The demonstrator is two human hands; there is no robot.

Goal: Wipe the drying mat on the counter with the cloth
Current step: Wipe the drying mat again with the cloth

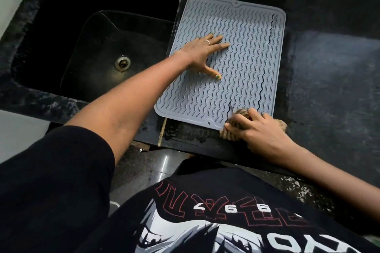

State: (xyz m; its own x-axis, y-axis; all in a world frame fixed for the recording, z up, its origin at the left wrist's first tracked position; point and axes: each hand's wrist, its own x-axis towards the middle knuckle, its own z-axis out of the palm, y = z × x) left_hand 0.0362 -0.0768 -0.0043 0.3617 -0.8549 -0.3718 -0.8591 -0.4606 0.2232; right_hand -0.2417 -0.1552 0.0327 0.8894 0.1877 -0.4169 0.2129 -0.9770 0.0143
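Grey ribbed mat (242,51) lies flat on the dark table (329,72), just right of the sink (61,16). My left hand (202,52), spread wide, pins it. My right hand (257,129) grips the bunched cloth (239,118) at the near edge. Wiping underway; next, probably a stroke up the ribs. Sink looks empty.

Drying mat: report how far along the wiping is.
Done: nothing can be confirmed; the drying mat shows no clear wiped patch. In hand: the left hand presses flat on the mat, steadying it, while the right hand grips the cloth at the mat's near right corner. Left: the ridged surface beyond that corner, apparently most of it.
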